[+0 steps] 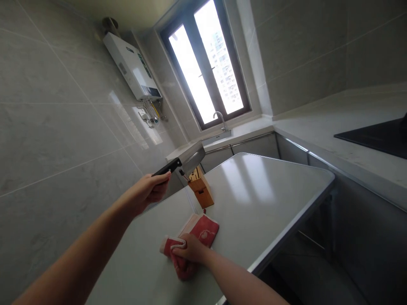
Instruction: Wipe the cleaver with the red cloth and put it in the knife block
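Cleaver first: I have its black handle closed in my left hand, raised over the white table, the long axis running forward and rightward from my fist. My right hand is bunched around a folded red towel down at the tabletop, on the near side of the blade and well apart from it. My left is the hand nearer the wooden knife block, which appears just below the blade; how far behind, I cannot tell.
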A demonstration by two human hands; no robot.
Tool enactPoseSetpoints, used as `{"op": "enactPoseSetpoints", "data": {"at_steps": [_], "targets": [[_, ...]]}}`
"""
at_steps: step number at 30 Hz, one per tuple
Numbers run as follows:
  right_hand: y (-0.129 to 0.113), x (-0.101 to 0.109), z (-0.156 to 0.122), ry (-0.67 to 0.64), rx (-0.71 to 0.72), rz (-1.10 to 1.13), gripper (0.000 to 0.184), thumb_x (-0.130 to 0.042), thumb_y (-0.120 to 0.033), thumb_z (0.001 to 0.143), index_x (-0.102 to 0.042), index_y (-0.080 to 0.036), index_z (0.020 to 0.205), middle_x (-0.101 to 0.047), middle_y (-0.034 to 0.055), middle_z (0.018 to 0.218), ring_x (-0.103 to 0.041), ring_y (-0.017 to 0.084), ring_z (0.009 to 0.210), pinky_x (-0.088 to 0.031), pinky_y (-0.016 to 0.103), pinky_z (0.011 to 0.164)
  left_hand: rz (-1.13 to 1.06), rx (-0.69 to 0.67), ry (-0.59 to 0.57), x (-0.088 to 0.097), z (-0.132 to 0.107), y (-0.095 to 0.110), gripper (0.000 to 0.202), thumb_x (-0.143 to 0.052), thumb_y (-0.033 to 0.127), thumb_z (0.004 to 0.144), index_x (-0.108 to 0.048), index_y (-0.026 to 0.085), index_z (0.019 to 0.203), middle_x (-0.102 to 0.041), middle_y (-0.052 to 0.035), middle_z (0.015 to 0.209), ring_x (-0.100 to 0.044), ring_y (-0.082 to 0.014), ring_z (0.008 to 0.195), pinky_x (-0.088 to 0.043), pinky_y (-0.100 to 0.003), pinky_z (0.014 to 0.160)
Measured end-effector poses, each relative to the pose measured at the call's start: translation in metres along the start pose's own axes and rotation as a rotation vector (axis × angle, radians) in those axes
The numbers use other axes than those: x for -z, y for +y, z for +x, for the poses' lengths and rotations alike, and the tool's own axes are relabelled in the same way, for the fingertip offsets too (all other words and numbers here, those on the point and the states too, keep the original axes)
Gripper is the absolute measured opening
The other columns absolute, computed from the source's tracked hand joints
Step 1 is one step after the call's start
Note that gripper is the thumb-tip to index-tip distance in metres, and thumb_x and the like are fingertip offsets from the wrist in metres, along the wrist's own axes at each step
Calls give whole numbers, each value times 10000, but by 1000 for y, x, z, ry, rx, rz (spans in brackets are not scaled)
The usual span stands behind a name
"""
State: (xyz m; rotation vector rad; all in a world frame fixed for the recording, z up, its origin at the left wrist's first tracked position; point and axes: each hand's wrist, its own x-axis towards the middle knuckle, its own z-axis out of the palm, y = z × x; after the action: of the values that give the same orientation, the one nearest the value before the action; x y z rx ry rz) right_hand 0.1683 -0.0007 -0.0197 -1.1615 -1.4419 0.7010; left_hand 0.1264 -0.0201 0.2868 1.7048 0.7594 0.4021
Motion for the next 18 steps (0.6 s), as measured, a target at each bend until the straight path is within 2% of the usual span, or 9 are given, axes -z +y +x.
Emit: {"op": "enactPoseSetpoints", "data": {"at_steps": [3, 8, 18], "targets": [[0, 0, 0, 2, 12, 5, 145, -624, -250, 699, -541, -152, 632, -513, -35, 599, -444, 88, 569, -309, 192, 504, -48, 69, 16, -4, 7, 7, 311, -624, 402, 775, -473, 147, 678, -229, 102, 483, -173, -6, 348, -111, -131, 332], [1, 0, 1, -23, 88, -12, 202, -606, -224, 708, -488, -154, 559, -477, -43, 567, -421, 77, 538, -304, 194, 504, -153, 144, 72, -13, 9, 4, 305, -573, 405, 812, -473, 148, 683, -242, 102, 467, -190, -1, 314, -118, -122, 312], [0, 0, 0, -10, 83, -28, 242, -587, -239, 726, -450, -160, 542, -429, -57, 537, -397, 69, 532, -278, 187, 486, -123, 218, 167, -9, 10, -1, 284, -565, 381, 826, -490, 140, 697, -264, 103, 450, -217, 1, 288, -123, -107, 295]]}}
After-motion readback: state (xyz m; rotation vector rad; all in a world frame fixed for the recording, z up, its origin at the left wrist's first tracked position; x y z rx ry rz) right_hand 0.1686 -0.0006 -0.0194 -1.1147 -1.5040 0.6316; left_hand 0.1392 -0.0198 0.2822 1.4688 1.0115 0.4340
